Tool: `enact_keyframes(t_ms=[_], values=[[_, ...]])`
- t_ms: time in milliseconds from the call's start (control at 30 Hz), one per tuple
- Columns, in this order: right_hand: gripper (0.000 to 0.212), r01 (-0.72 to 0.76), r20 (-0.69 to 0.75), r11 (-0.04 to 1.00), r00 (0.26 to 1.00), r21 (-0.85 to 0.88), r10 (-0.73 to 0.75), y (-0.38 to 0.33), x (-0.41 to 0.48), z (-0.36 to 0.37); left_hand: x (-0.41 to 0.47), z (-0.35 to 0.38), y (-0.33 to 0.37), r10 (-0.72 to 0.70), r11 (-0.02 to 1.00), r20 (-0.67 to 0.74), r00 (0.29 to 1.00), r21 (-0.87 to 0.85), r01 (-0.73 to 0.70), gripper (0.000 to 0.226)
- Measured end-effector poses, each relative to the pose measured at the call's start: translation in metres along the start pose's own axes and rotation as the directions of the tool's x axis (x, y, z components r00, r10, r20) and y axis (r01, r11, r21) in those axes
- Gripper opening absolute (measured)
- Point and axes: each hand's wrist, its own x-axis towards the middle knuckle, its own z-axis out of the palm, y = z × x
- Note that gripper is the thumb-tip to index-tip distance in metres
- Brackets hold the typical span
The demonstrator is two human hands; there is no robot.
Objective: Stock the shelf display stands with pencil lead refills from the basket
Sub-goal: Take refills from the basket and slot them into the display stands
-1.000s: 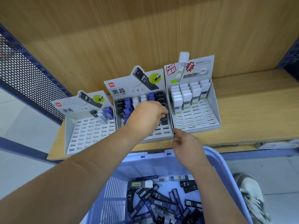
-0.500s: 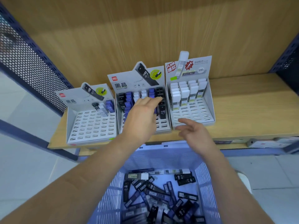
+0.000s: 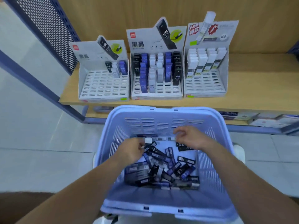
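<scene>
Both hands are down in the lavender basket (image 3: 163, 109), which holds a loose heap of pencil lead refills (image 3: 161, 168). The left hand (image 3: 131, 151) pinches what looks like a white-capped refill (image 3: 148, 140). The right hand (image 3: 189, 138) hovers beside it with fingers loosely curled and nothing visible in it.

On the wooden shelf (image 3: 258, 88) the middle stand (image 3: 169, 92) is largely filled, with only its front slots bare. The right stand (image 3: 205, 87) has its back rows stocked. The left stand (image 3: 103, 85) carries just three refills at the back, so most of the stocking remains there.
</scene>
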Motion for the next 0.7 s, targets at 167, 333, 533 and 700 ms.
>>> enact_keyframes(t_ms=[167, 333, 533, 700], values=[[0.065, -0.073, 0.067, 0.981, 0.994, -0.179, 0.086, 0.038, 0.032, 0.057, 0.010, 0.050, -0.028, 0.028, 0.998, 0.184, 0.983, 0.044, -0.037, 0.034], [0.084, 0.000, 0.120, 0.919, 0.991, -0.395, 0.052, 0.055, 0.054, 0.111, 0.024, 0.087, -0.042, 0.045, 0.982, 0.258, 0.965, 0.166, -0.091, 0.062], [0.083, -0.049, -0.014, 0.852, 0.999, -0.522, 0.049, 0.048, 0.066, 0.144, 0.032, 0.110, -0.048, -0.003, 0.956, 0.321, 0.947, 0.278, -0.091, 0.077], [0.048, -0.076, 0.012, 0.887, 0.996, -0.456, 0.092, 0.057, 0.070, 0.145, 0.035, 0.105, -0.044, 0.051, 0.940, 0.361, 0.931, 0.296, -0.167, 0.045]])
